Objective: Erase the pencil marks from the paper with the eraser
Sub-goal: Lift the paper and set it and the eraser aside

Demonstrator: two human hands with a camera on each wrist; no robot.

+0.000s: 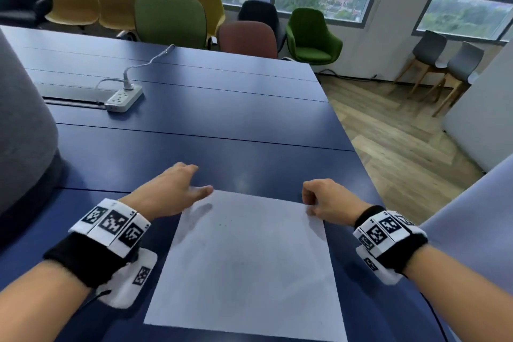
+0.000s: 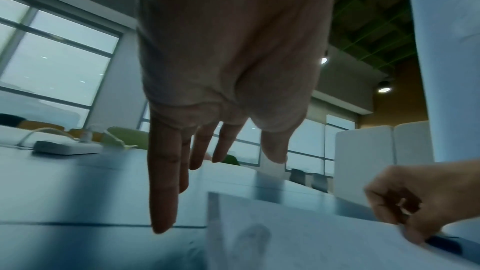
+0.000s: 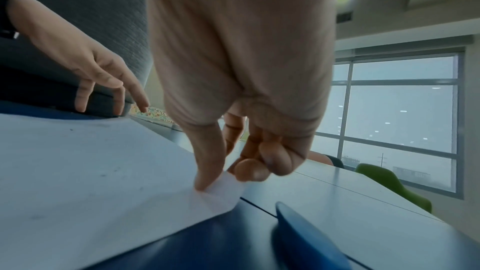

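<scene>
A white sheet of paper [image 1: 244, 258] lies flat on the dark blue table [image 1: 194, 125], close to me. It carries faint grey smudges and a few small dark specks near its far edge. My left hand [image 1: 180, 186] hovers over the paper's far left corner with straight, spread fingers [image 2: 163, 202] and holds nothing. My right hand [image 1: 312, 201] pinches the far right corner of the paper [image 3: 223, 188] between thumb and curled forefinger, and the corner is lifted a little. No eraser shows in any view.
A white power strip [image 1: 123, 97] with a plugged cable sits far left on the table. A grey padded shape [image 1: 22, 133] rises at the left. The table's right edge [image 1: 349, 141] drops to wooden floor. Chairs line the far side.
</scene>
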